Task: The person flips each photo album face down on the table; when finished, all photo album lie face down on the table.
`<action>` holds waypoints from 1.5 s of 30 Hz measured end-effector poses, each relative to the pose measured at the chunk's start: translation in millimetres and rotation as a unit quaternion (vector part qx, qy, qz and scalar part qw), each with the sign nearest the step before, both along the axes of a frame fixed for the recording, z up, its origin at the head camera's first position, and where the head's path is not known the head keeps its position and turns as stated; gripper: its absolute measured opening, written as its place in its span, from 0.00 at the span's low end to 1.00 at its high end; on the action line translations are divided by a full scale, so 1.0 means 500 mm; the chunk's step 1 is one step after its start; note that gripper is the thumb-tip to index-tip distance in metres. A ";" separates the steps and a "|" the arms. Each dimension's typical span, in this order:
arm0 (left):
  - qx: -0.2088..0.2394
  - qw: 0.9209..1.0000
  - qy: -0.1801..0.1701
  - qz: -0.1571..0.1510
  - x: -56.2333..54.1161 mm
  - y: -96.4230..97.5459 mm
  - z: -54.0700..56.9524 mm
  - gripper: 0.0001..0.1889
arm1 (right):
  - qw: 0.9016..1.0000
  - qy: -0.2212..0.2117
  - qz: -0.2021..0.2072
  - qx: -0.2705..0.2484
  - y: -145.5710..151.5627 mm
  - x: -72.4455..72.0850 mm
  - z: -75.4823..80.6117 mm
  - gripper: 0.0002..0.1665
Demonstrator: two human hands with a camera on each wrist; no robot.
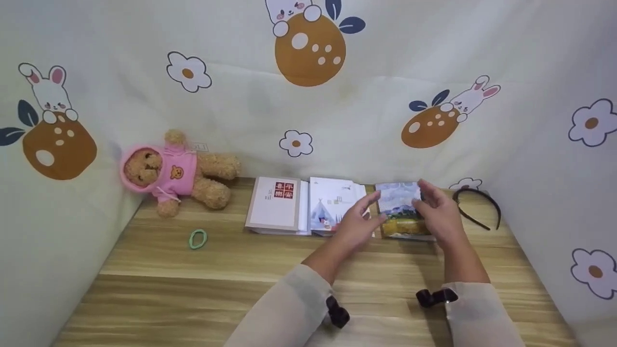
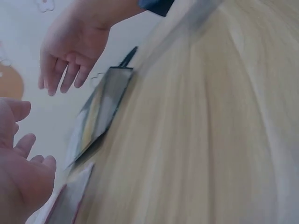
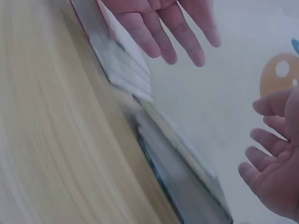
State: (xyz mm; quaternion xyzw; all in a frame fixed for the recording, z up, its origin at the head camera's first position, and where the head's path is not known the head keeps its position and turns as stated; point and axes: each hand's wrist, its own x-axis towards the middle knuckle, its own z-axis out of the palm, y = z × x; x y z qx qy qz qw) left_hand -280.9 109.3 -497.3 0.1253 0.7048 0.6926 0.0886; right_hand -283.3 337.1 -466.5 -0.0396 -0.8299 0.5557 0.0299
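Observation:
Both hands are raised around a book with a painted landscape cover (image 1: 401, 209), which lies at the right end of a row of books. My left hand (image 1: 357, 225) is at its left side, fingers spread, overlapping the tent-covered book (image 1: 324, 200) in the head view. My right hand (image 1: 441, 217) is over its right edge with the fingers extended. In the left wrist view, a gap shows between the right hand (image 2: 77, 51) and the painted book (image 2: 110, 95). The right wrist view shows both palms facing inward, with nothing held.
A pale book with red character squares (image 1: 262, 205) ends the row on the left. Farther left lie a teddy bear in a pink hoodie (image 1: 183, 168) and a green hair tie (image 1: 191, 239). A black headband (image 1: 498, 212) rests at the right, by the printed curtain (image 1: 361, 111).

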 end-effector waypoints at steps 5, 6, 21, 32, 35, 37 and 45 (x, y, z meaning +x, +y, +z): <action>0.020 0.997 -0.004 0.070 -0.012 -0.092 0.006 0.31 | 0.997 0.007 0.081 0.003 -0.068 -0.005 0.003 0.40; 0.015 0.996 -0.012 0.087 -0.013 -0.111 0.007 0.31 | 0.996 0.003 0.089 0.006 -0.081 -0.007 0.004 0.40; 0.025 0.985 -0.054 0.165 -0.029 -0.278 -0.017 0.32 | 0.992 -0.021 0.125 -0.010 -0.228 -0.029 -0.003 0.39; 0.009 0.993 -0.079 0.082 -0.019 -0.259 -0.028 0.40 | 0.989 -0.026 0.143 0.006 -0.234 -0.041 -0.050 0.43; -0.008 0.995 -0.077 0.062 -0.023 -0.257 -0.036 0.41 | 0.988 -0.041 0.146 0.023 -0.232 -0.044 -0.065 0.44; -0.036 0.996 -0.065 0.051 -0.025 -0.257 -0.039 0.40 | 0.988 -0.054 0.144 0.033 -0.232 -0.045 -0.070 0.45; -0.095 0.994 -0.032 0.050 -0.031 -0.261 -0.038 0.42 | 0.985 -0.092 0.134 0.055 -0.235 -0.045 -0.073 0.49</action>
